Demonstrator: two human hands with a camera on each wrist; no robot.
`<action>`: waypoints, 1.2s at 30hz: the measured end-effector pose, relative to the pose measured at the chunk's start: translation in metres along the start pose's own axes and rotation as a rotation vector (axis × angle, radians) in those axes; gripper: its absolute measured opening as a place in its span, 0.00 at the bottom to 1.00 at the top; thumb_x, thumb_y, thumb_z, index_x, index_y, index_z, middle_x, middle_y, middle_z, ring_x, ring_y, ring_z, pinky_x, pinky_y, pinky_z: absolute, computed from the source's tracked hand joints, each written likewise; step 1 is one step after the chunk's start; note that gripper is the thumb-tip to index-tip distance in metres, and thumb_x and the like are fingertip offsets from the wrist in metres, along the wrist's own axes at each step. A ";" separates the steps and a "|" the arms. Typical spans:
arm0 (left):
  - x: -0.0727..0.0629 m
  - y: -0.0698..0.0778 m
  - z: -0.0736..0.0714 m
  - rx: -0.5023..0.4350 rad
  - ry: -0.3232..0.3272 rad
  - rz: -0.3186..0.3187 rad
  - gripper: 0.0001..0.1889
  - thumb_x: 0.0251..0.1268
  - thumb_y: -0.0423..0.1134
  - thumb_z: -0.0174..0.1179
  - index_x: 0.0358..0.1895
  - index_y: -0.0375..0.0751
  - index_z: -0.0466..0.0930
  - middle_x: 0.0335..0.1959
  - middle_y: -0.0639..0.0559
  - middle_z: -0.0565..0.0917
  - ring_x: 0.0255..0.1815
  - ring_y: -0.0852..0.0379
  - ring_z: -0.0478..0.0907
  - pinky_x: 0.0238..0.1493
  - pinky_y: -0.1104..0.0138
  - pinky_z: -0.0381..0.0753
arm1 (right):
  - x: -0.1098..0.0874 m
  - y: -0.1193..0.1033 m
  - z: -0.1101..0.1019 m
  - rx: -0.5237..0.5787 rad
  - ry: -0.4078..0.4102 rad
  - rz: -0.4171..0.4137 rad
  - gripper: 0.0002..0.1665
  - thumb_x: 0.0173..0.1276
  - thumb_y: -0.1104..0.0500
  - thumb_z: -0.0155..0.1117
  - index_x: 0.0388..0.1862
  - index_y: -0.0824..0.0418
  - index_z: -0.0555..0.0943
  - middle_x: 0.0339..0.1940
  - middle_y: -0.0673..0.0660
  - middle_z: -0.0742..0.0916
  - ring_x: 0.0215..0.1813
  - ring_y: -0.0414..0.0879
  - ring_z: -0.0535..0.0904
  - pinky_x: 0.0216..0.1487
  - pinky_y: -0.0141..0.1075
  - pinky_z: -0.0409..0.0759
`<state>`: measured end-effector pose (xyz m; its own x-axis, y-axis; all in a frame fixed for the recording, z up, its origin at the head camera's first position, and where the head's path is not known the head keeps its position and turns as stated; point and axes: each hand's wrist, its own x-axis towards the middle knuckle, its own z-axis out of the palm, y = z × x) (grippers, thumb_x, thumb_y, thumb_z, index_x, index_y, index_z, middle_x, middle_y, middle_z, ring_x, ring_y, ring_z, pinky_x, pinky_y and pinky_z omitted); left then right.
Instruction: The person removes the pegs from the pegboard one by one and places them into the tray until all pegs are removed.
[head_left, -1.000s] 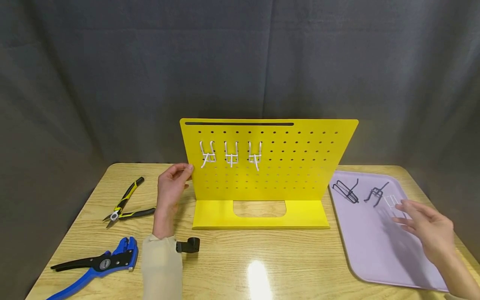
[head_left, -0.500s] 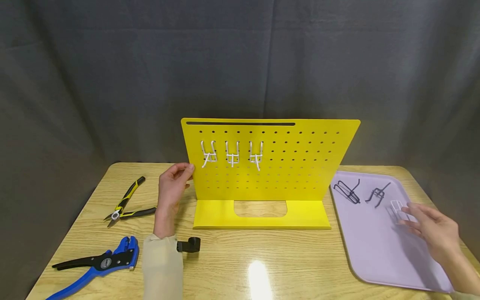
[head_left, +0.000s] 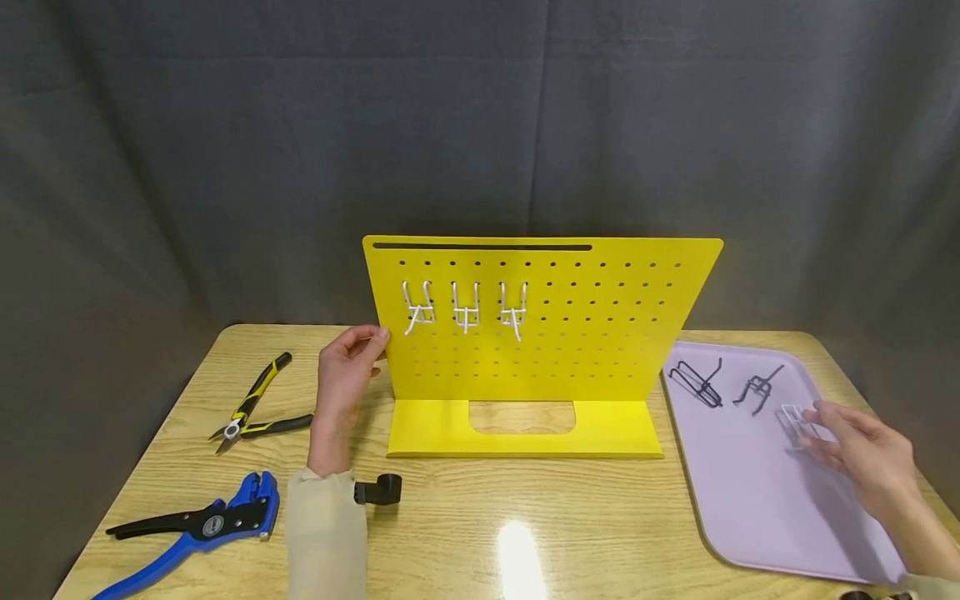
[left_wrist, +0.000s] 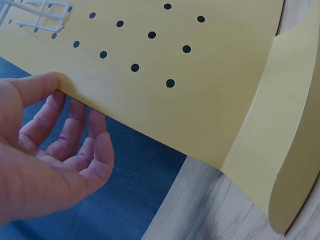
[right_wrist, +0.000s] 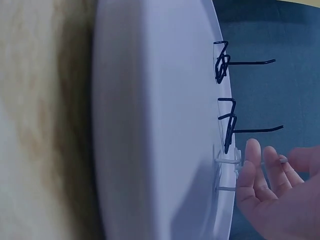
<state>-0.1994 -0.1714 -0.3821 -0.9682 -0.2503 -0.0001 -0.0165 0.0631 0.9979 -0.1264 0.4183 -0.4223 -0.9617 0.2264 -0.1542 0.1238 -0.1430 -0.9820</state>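
Note:
A yellow pegboard [head_left: 585,350] stands upright on its bent foot, with three white pegboard hooks [head_left: 466,310] in a row on its upper left part. My left hand [head_left: 347,371] pinches the board's left edge; in the left wrist view the thumb lies on the front face and the other fingers curl behind. Over the lilac tray [head_left: 750,508], my right hand [head_left: 870,454] pinches the prong of another white hook [head_left: 791,412] between thumb and fingers. That hook's wire legs [right_wrist: 227,161] point toward the tray floor in the right wrist view; the fingers partly hide it.
Two black pegboard hooks, one at the tray's far left [head_left: 696,383] and one beside it [head_left: 759,392], lie near the white one. At the table's left are yellow-black pliers [head_left: 251,408] and a blue-black wire stripper [head_left: 210,527]. A dark curtain [head_left: 480,117] hangs behind.
My right hand has moved slightly right and its fingers have come together on the white hook, which has shifted and tilted up a little. The left hand stays on the board edge.

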 end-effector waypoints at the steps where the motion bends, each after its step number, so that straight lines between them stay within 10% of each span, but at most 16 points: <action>1: 0.000 0.000 0.000 -0.002 -0.002 -0.001 0.17 0.68 0.45 0.59 0.49 0.34 0.78 0.35 0.57 0.80 0.39 0.57 0.78 0.41 0.64 0.73 | 0.001 0.000 0.000 0.000 -0.003 0.002 0.09 0.70 0.59 0.60 0.34 0.47 0.85 0.31 0.42 0.88 0.27 0.43 0.86 0.30 0.30 0.81; 36: 0.002 -0.001 -0.001 -0.008 0.009 0.010 0.16 0.68 0.44 0.60 0.48 0.33 0.79 0.32 0.60 0.81 0.36 0.60 0.79 0.38 0.65 0.74 | 0.010 -0.010 -0.001 0.065 -0.174 -0.013 0.17 0.73 0.67 0.53 0.42 0.46 0.84 0.36 0.47 0.89 0.32 0.46 0.87 0.34 0.33 0.82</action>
<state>-0.2011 -0.1725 -0.3826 -0.9660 -0.2581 0.0107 -0.0043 0.0577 0.9983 -0.1373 0.4230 -0.4137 -0.9916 0.0595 -0.1151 0.1007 -0.2047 -0.9736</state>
